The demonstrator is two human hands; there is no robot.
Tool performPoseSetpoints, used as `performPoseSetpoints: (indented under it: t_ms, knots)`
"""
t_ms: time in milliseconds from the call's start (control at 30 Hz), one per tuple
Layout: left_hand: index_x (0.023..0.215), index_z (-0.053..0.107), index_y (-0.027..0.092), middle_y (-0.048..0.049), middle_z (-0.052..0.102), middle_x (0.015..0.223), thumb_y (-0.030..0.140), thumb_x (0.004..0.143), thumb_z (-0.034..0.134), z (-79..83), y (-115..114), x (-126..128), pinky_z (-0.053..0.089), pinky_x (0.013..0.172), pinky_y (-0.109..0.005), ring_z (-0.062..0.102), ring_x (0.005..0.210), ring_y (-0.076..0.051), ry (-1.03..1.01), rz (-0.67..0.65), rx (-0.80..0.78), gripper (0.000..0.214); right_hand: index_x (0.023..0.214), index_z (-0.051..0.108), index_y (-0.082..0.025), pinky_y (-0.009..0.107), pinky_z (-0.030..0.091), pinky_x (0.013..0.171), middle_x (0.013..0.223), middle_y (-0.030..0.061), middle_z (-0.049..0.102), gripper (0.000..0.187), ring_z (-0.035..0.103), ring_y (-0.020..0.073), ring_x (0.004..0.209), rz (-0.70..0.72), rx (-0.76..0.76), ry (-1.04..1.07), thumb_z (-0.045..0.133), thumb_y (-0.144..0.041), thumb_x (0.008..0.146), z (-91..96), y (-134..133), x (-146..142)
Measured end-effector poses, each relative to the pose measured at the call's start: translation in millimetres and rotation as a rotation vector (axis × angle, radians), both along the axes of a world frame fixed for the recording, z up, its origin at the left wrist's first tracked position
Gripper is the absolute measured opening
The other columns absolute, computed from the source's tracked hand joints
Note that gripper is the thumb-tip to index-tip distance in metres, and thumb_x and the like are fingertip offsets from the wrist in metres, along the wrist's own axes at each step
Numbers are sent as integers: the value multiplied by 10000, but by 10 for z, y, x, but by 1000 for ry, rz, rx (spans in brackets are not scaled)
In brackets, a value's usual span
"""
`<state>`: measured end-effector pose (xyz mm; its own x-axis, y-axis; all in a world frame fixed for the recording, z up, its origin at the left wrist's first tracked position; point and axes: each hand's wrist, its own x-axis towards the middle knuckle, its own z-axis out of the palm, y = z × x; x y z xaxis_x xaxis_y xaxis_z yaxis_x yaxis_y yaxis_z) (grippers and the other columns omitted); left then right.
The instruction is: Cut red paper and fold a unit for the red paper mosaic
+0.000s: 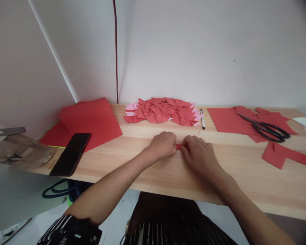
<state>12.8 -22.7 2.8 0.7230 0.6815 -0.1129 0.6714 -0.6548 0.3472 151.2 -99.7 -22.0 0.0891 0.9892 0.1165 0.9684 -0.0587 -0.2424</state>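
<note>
- Pinching a small red strip (178, 146) of paper, both hands meet at the middle of a pale wooden table (168, 173), seen from above and behind the arms.
- The left hand (163, 144) is curled into a loose fist, knuckles up, with its fingertips closed on the left end of the strip.
- The right hand (197, 153) is curled the same way and closes on the right end. The two hands nearly touch.
- Only a short red bit of the strip shows in the gap between the hands. The rest is hidden under the fingers, and it lies low against the tabletop.
- Whether the strip is folded or flat cannot be told.
- Behind the hands, near the wall (193, 51), lies a pile (162, 110) of folded red and pink paper triangles, well apart from the strip.
- A pen (202, 119) lies just beside the right edge of the pile.
- To the right, black scissors (267, 129) rest on red scraps (226, 120) of cut paper.
- To the left, large red sheets (91, 119) lie flat, with a dark phone (70, 153) face up, overlapping their front edge near the table edge.
- A dark red cable (116, 51) runs straight down the wall to the back of the table.
</note>
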Motion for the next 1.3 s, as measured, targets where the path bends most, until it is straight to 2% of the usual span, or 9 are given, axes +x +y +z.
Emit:
performPoseSetpoints:
  t_ms: [367,467,567,767,867,967,1100,1200,1300]
  knots:
    - [760,555,173,-61,636,931,179,768,478,1,2,-41,451,740,-294,569,887,-203,-9,0,-19,78,824,461,-203,320,248,665,859,68,584,105,519,233,821,15,29,-26,389,-236,893,-15,-20,2]
    - [760,551,178,-47,632,913,272,807,487,-31,-10,-51,446,728,-286,567,857,-191,-33,7,-10,123,824,465,-201,323,253,670,862,71,585,112,525,236,830,10,19,-29,384,-234,894,7,-24,-14]
    - [764,538,178,-62,617,906,366,837,477,-79,-59,-36,440,703,-308,556,847,-210,-61,49,70,210,823,466,-198,327,262,680,867,74,585,120,533,239,838,4,2,-34,379,-235,897,27,-19,-27]
    - [777,522,182,-66,605,903,253,835,444,-118,-116,-26,425,700,-319,537,839,-215,-65,40,149,120,868,510,-194,339,312,702,870,75,609,133,552,244,841,40,5,-27,378,-203,888,-15,-29,52]
    - [780,524,180,-69,605,909,262,835,454,-117,-106,-38,426,713,-320,534,843,-214,-68,34,143,122,1081,548,-186,365,358,767,1032,108,624,258,562,263,940,77,78,-67,375,-173,890,-60,-140,80]
    - [782,526,178,-71,607,920,250,838,446,-124,-99,-43,431,723,-329,536,854,-217,-63,38,147,121,1285,494,-200,429,362,889,1316,134,520,387,513,298,1112,114,195,-181,422,-249,908,-106,-303,15]
    - [789,527,178,-65,609,918,247,847,437,-146,-103,-35,438,710,-333,537,857,-222,-50,39,161,127,1262,544,-125,450,315,1011,1354,155,504,388,457,287,1211,186,280,-245,434,-275,922,-180,-428,-146]
    - [809,532,178,-66,605,936,254,859,440,-163,-105,-29,442,733,-335,534,882,-221,-40,27,183,129,1229,572,-66,456,305,1033,1325,176,531,400,458,299,1206,187,312,-267,446,-287,921,-229,-425,-197]
    - [812,530,178,-65,605,948,268,864,455,-170,-106,-28,445,750,-336,534,895,-220,-35,24,201,128,1230,583,-69,462,310,1029,1289,160,568,396,471,305,1187,188,311,-280,455,-279,920,-235,-407,-166]
